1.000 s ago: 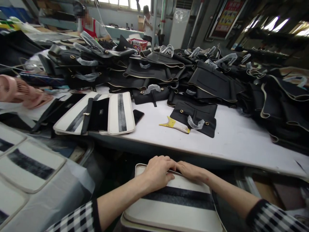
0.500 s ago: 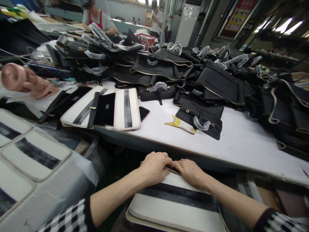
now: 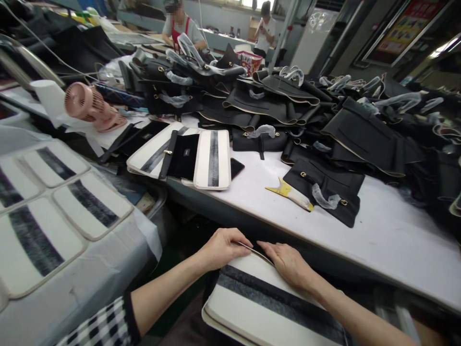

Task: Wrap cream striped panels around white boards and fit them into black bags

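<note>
A cream panel with a dark stripe [image 3: 266, 302] lies in front of me below the table edge. My left hand [image 3: 221, 247] is curled over its far left corner, fingers closed on the rim. My right hand [image 3: 288, 264] lies on the far edge beside it, fingers stretched along the rim and pressing down. Both forearms reach in from the bottom, with checked sleeves at the wrists.
A white table [image 3: 378, 230] carries heaps of black bag parts [image 3: 324, 110], a yellow-tipped tool [image 3: 290, 193], a phone [image 3: 236, 167] and striped panels [image 3: 201, 161]. More striped panels [image 3: 54, 202] lie on a plastic-covered surface at left, near a pink fan [image 3: 84, 103]. Two people work at the back.
The view has swung to the left and down, so the table shifted right. My hands stay on the panel's far edge; the left one now curls more tightly over the corner.
</note>
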A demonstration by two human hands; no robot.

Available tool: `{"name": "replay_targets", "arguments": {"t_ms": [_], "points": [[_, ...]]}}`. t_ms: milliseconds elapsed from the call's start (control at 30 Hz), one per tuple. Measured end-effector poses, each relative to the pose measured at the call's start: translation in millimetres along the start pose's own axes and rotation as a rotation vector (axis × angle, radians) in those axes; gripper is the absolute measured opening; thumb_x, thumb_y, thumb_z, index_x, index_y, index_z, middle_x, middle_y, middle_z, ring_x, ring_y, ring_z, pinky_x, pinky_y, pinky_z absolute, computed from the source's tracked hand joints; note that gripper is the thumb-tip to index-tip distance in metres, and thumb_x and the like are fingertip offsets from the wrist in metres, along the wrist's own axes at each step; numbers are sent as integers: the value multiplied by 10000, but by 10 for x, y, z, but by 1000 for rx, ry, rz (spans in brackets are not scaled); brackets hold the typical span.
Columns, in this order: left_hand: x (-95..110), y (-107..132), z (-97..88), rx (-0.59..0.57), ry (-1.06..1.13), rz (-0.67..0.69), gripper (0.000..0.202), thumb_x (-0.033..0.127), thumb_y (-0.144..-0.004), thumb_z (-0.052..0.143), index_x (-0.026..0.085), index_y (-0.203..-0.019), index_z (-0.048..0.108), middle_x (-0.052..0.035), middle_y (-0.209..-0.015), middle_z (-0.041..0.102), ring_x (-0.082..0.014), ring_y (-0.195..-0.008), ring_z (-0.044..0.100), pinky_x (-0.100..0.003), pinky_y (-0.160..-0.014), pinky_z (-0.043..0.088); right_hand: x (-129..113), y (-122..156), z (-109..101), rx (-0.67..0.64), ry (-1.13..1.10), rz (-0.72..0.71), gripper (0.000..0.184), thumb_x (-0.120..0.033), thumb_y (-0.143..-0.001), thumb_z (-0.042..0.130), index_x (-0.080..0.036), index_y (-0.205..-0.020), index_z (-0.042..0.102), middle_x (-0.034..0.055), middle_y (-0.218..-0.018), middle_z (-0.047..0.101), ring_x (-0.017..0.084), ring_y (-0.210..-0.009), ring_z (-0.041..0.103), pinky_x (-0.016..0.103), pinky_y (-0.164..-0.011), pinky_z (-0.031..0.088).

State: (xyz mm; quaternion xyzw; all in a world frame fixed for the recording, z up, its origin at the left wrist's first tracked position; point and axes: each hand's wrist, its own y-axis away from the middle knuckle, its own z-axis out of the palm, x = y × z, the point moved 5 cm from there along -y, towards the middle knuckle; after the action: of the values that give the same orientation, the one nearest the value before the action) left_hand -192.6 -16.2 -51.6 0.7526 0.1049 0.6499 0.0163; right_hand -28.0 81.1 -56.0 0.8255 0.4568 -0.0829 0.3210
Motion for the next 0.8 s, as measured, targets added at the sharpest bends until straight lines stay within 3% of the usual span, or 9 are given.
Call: {"name": "replay_targets", "arguments": {"t_ms": [167, 367, 600, 800], "points": [[-75, -3, 21, 58, 9, -59, 171, 199, -702, 707, 222, -851, 788, 1, -843, 732, -171, -823, 665, -238, -751, 469, -19, -34, 3, 1, 3, 8, 610, -487, -1008, 119, -246, -1324, 581, 54, -1327, 602, 279, -1166, 585, 414, -993, 416], [-68, 32, 9, 38, -62, -4, 176, 279, -753, 698, 249, -904, 785, -3, -913, 736, -179, -882, 663, -243, -815, 472, -112, -74, -11, 0, 22, 8, 563, -458, -1013, 127, -286, -1260, 602, 41, -1234, 661, 277, -1081, 631, 397, -889, 457], [-57, 26, -7, 51, -56, 12, 151, 228, -729, 702, 229, -852, 788, 0, -890, 743, -175, -855, 673, -226, -779, 478, -309, -179, 5, -5, 78, -39, 478, -394, -1020, 174, -294, -1160, 619, 26, -1156, 690, 268, -996, 643, 376, -836, 427], [-88, 36, -59, -76, 24, -35, 256, 346, -747, 723, 201, -949, 781, -21, -937, 767, -211, -911, 691, -243, -787, 485, -415, -212, -7, 21, 111, -47, 520, -395, -1029, 124, -271, -1119, 622, 41, -1054, 708, 254, -904, 639, 371, -794, 418]]}}
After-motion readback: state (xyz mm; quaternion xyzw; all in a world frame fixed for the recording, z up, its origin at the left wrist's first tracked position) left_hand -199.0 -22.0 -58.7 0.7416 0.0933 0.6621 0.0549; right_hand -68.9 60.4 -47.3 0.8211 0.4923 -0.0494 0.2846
